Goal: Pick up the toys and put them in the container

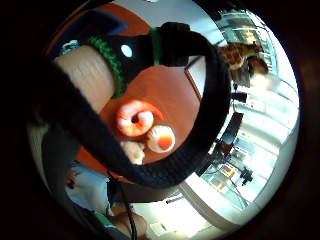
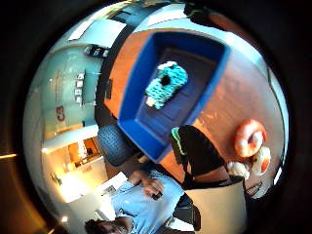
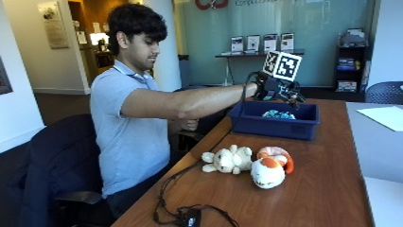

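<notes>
right arm stretched out level, gloved right hand (image 3: pixel 272 89) raised; its fingers can't be made out.

An office lobby or meeting space — a glass wall (image 3: pixel 296 23) with lettering, a console (image 3: pixel 258 56) carrying framed displays, a shelf (image 3: pixel 351 61) of items, office chairs (image 3: pixel 384 92), a long wooden surface (image 3: pixel 315 179).

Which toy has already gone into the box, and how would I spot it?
Find the dark blue plastic bin at the far end of the brown wooden table, under the person's black-gloved right hand. Inside lies a teal knitted toy. The cream plush toy and orange-and-white plush toys lie outside, on the tabletop.
</notes>
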`<state>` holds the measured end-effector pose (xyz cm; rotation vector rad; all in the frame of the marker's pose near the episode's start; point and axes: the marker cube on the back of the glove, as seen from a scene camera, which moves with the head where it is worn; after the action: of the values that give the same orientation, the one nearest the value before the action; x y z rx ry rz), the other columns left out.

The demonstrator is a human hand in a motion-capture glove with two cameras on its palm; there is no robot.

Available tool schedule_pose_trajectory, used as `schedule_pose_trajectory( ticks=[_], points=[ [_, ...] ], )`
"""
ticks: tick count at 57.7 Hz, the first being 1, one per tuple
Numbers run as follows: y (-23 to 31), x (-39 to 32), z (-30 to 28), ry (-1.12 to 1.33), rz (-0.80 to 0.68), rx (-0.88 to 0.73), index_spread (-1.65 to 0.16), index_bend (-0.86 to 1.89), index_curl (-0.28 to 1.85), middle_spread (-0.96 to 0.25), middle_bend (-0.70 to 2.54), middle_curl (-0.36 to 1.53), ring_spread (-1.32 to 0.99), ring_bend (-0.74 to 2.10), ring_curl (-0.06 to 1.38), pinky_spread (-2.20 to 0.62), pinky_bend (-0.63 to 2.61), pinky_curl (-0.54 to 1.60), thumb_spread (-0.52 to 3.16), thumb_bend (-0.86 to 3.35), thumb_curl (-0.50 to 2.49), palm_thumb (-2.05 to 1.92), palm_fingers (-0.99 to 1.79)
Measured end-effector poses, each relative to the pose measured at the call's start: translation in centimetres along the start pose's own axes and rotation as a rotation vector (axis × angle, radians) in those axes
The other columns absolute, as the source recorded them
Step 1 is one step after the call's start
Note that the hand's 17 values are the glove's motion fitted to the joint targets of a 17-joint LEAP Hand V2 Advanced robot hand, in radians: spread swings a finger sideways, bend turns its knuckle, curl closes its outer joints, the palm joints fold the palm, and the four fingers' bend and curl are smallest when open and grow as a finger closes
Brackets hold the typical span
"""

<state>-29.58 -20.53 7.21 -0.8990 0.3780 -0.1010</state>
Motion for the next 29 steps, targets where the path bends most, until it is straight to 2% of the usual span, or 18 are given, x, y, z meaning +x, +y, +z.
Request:
schedule_pose_trajectory(
  ticks=[11, 24, 29],
  points=[
    [1.6, 5.8, 6.6, -0.07, 0.12, -0.159, -0.34, 0.16, 0.32, 0.0, 0.13, 0.31, -0.04, 0.19, 0.21, 0.09, 1.14, 0.35, 1.42, 0.16, 0.26, 0.01, -0.14],
    [1.9, 9.2, 15.1, -0.077, 0.148, -0.3, -0.34, 0.14, 0.3, 0.01, 0.13, 0.28, -0.02, 0.17, 0.21, 0.09, 1.15, 0.35, 1.47, 0.18, 0.29, 0.09, -0.16],
    [1.4, 9.3, 17.0, -0.108, 0.13, -0.296, -0.34, 0.14, 0.29, 0.01, 0.14, 0.27, -0.02, 0.16, 0.2, 0.08, 1.16, 0.35, 1.51, 0.22, 0.31, 0.16, -0.16]
  ],
)
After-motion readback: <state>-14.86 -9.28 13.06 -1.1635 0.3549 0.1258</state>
